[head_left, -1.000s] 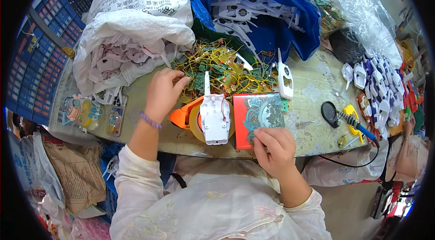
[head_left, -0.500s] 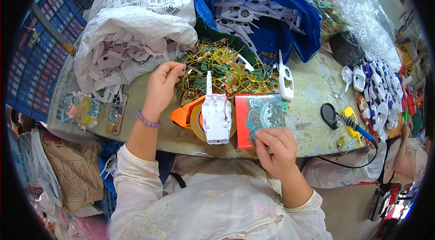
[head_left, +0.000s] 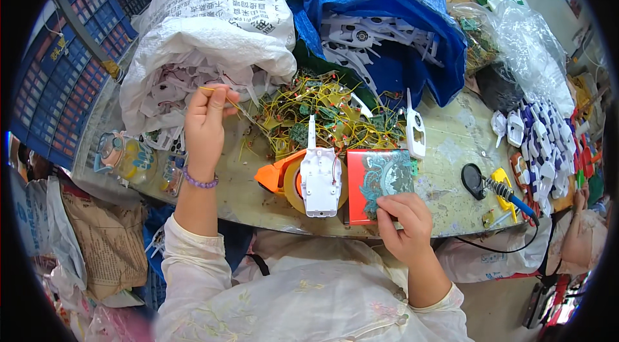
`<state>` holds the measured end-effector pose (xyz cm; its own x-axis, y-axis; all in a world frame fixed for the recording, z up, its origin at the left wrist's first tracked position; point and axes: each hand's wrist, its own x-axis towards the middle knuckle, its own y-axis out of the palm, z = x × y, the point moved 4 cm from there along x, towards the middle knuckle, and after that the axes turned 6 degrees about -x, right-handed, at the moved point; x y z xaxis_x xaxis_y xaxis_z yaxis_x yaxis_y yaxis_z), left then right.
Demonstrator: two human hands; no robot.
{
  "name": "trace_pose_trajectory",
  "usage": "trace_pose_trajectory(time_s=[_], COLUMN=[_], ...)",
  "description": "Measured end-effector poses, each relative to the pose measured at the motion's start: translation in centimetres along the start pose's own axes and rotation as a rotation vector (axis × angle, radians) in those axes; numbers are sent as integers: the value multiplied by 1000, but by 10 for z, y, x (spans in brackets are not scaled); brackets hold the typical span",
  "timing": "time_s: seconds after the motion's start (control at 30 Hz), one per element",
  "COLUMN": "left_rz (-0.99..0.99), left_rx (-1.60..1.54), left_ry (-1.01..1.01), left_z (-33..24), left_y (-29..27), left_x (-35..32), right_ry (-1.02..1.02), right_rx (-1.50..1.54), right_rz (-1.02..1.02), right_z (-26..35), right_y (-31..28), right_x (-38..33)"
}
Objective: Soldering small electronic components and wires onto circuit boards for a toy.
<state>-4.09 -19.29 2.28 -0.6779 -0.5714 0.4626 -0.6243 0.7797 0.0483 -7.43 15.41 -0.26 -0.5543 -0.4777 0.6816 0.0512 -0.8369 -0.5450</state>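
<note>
My left hand point(head_left: 205, 124) is raised left of a tangled pile of green circuit boards with yellow wires point(head_left: 300, 132). Its thumb and fingertips pinch a thin yellow wire point(head_left: 236, 106), one end of which sticks out past the fingers. At the lower right corner of a red box with a dark patterned top point(head_left: 358, 177), my right hand point(head_left: 409, 224) has its thumb and index finger pressed together; what they hold, if anything, is hidden. Between the hands, a white plastic housing point(head_left: 322, 187) with a small red wire rests on a tape roll point(head_left: 293, 188) beside an orange piece point(head_left: 271, 178).
White housings fill a white woven sack point(head_left: 232, 16) and a blue sack point(head_left: 393, 0) behind the pile. A loose white frame point(head_left: 416, 129) lies right of it. Farther right are a soldering iron point(head_left: 516, 200) with a black ring point(head_left: 472, 181) and stacked white-and-purple parts point(head_left: 538, 142).
My left hand has moved left and away from the pile, with the yellow wire in its fingers. My right hand stays at the red box's corner. The whole view has shifted slightly.
</note>
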Motion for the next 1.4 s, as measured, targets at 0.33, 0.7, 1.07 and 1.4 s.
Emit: trace_pose_trajectory(time_s=[0.33,0.7,1.07,1.4], left_rz=[-137,-25,89,-80], left_rx=[155,-78,-678,-866], left_ry=[277,310,-50,-294], left_z=[-26,-47,-63,-26], left_y=[-2,44,89,70], left_x=[5,22,30,39], right_ry=[-62,-87,474,523], right_rx=[-10,103,757,674], right_rz=[8,129,477,570], right_z=[8,16,4,3], right_y=[-5,8,93,81], right_x=[18,58,160,165])
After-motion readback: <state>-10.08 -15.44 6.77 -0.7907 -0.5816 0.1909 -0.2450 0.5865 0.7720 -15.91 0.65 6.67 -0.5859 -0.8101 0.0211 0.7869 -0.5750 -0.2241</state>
